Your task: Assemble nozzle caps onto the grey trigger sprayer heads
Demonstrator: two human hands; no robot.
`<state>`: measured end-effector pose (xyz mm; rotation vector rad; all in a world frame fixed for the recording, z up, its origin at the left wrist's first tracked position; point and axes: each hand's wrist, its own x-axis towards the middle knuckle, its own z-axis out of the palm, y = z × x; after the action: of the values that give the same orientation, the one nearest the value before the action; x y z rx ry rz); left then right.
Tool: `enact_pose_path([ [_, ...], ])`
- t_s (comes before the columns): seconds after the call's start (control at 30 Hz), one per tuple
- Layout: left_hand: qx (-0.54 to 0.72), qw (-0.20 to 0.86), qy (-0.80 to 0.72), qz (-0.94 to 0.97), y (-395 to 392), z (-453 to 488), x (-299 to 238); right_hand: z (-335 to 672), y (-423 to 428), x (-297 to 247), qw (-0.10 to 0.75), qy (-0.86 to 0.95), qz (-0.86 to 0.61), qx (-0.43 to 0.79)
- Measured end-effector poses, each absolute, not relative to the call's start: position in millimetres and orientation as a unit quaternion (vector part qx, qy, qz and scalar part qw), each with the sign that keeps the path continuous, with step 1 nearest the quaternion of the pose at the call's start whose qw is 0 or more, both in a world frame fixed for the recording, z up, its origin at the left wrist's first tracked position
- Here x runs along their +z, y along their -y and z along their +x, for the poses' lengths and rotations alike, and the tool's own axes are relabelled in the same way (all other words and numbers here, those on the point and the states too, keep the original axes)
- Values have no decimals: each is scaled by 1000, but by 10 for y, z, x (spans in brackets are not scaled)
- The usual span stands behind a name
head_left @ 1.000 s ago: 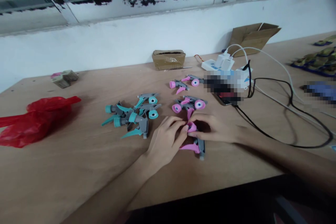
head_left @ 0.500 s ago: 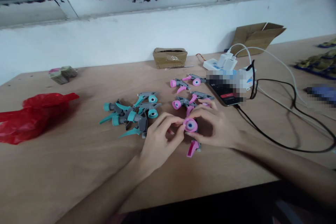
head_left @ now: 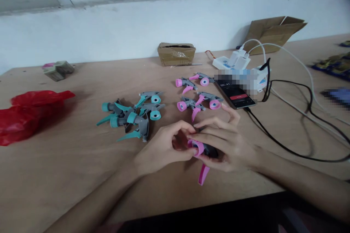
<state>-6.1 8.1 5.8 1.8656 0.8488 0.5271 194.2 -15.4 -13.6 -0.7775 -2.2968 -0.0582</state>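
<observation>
Both hands hold one pink and grey spray trigger head (head_left: 201, 160) just above the wooden table (head_left: 68, 174). My left hand (head_left: 164, 147) pinches its pink collar from the left. My right hand (head_left: 226, 142) wraps round its grey body, and the pink lever hangs down below. A cluster of teal and grey trigger heads (head_left: 131, 114) lies to the left of my hands. Several pink and grey trigger heads (head_left: 197, 94) lie just beyond them.
A phone (head_left: 235, 94) with a lit screen lies behind my right hand, with black and white cables (head_left: 287, 145) and a power strip (head_left: 232, 62). A red plastic bag (head_left: 27, 111) is far left. Cardboard boxes (head_left: 176, 54) stand by the wall.
My hands have lifted the pink trigger head off the table and drawn it nearer to me, turning it so the lever hangs down. The view has dipped lower.
</observation>
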Motion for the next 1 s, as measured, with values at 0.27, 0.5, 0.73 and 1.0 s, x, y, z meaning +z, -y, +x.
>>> enact_pose_path([
  [0.27, 189, 409, -360, 817, -102, -27, -7, 1986, 99, -249, 332, 902, -276, 0],
  [0.5, 205, 336, -384, 835, -51, -13, 20, 1965, 92, -242, 329, 895, -301, 19],
  [0.73, 200, 321, -402, 834, -16, 23, 52, 1956, 81, -226, 328, 892, -311, 11],
  [1.0, 197, 264, -444, 833, 62, 89, 37, 1930, 92, -241, 344, 882, -321, 12],
])
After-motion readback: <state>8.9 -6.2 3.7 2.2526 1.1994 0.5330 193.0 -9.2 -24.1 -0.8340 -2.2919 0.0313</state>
